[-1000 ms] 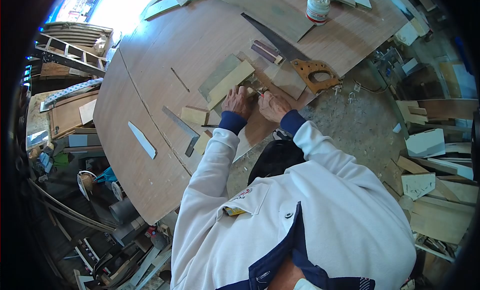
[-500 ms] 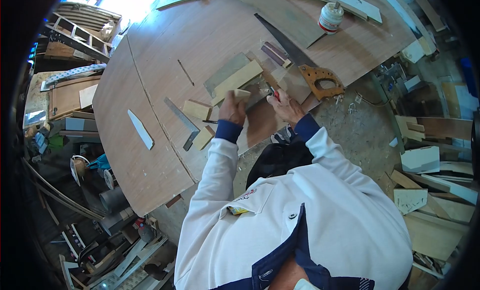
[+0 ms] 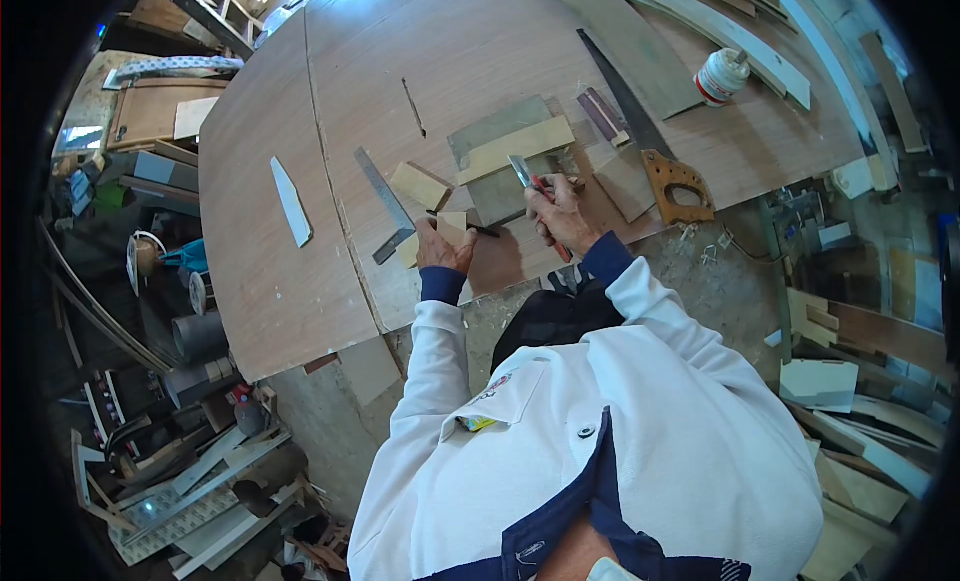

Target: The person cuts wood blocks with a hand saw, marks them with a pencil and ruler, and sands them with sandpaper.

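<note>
My left hand point(image 3: 440, 249) is closed round a small pale wooden block point(image 3: 453, 223) near the table's front edge. Just beyond that hand lie another wooden block point(image 3: 421, 187) and a metal try square point(image 3: 382, 203). A dark, thin pencil-like stick point(image 3: 484, 230) pokes out beside the held block. My right hand point(image 3: 562, 219) grips a chisel point(image 3: 519, 171) with a red and black handle, its blade tilted up and away to the left. Past the blade, a pale wooden strip point(image 3: 515, 149) lies across a grey-green flat board point(image 3: 499, 196).
A handsaw point(image 3: 677, 186) lies on the right of the wooden table point(image 3: 270, 311). Near it are a dark reddish block point(image 3: 602, 117) and a white glue bottle point(image 3: 722, 77). A white offcut point(image 3: 291, 203) lies at left. Wood scraps point(image 3: 850, 431) are piled on the floor.
My left hand has drawn the small block back toward the table's front edge, away from the strip. The chisel's blade now shows clearly, tilted up. The whole view has shifted.
</note>
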The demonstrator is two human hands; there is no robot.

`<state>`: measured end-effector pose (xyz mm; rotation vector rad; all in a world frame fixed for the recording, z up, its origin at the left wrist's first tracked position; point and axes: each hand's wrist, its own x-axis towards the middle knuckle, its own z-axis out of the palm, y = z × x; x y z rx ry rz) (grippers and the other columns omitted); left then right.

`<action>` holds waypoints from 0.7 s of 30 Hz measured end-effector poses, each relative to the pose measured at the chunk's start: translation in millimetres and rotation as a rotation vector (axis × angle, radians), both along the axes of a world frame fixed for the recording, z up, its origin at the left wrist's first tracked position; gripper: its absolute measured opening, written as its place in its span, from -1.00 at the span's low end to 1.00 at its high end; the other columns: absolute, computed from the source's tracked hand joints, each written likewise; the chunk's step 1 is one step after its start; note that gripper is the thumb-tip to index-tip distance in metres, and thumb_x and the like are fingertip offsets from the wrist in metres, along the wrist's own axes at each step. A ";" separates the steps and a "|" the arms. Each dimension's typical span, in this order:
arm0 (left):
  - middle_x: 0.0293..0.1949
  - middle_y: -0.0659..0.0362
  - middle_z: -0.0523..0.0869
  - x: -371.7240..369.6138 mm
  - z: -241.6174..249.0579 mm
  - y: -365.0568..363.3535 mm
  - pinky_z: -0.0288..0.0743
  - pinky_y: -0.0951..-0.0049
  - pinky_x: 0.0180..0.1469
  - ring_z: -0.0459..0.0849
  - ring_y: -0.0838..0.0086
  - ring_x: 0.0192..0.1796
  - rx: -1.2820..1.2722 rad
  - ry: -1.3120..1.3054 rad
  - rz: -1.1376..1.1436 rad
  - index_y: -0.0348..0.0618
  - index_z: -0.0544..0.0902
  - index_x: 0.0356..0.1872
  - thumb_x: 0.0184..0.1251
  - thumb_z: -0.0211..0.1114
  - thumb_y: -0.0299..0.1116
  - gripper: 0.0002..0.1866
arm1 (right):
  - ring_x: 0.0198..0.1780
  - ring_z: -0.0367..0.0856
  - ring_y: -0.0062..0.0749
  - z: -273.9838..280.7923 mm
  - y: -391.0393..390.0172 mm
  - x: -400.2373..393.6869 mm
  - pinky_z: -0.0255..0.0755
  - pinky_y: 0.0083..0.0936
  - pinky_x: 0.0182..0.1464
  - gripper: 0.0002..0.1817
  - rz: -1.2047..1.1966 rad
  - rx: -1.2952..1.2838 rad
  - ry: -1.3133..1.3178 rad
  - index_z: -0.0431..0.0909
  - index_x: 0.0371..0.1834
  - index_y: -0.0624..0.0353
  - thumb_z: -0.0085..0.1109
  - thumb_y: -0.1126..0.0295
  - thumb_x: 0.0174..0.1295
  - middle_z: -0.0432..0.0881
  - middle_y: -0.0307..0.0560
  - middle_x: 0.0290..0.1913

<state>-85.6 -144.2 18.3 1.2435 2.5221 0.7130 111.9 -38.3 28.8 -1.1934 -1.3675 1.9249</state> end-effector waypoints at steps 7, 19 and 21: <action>-0.04 -0.03 0.46 -10.0 -35.2 -25.6 0.46 0.09 0.02 0.43 0.03 0.07 0.009 0.310 -0.022 -0.20 0.42 0.01 -0.10 0.41 -0.21 -0.39 | -0.33 0.67 -0.13 1.9 5.9 -8.9 0.53 -0.28 -0.25 -0.59 0.105 0.457 -0.173 0.30 -0.02 0.18 0.15 0.12 0.29 0.64 0.08 -0.32; 0.00 0.00 0.48 17.9 -3.7 -30.5 0.50 0.02 -0.10 0.51 0.09 0.04 0.041 0.447 0.114 0.02 0.38 0.19 0.04 0.38 -0.20 -0.37 | -0.31 0.69 -0.35 11.1 -10.3 -57.1 0.54 -0.40 -0.24 -0.58 0.158 0.135 -0.138 0.43 -0.09 0.36 0.21 0.18 0.26 0.67 0.04 -0.36; -0.04 0.02 0.52 14.4 -4.9 -28.4 0.53 0.11 -0.20 0.57 0.18 -0.06 0.158 -0.074 0.018 0.00 0.35 0.21 0.18 0.30 -0.21 -0.44 | -0.33 0.65 -0.46 9.8 -21.7 -74.0 0.52 -0.49 -0.28 -0.62 0.088 0.059 -0.020 0.46 -0.11 0.36 0.20 0.21 0.28 0.67 -0.01 -0.35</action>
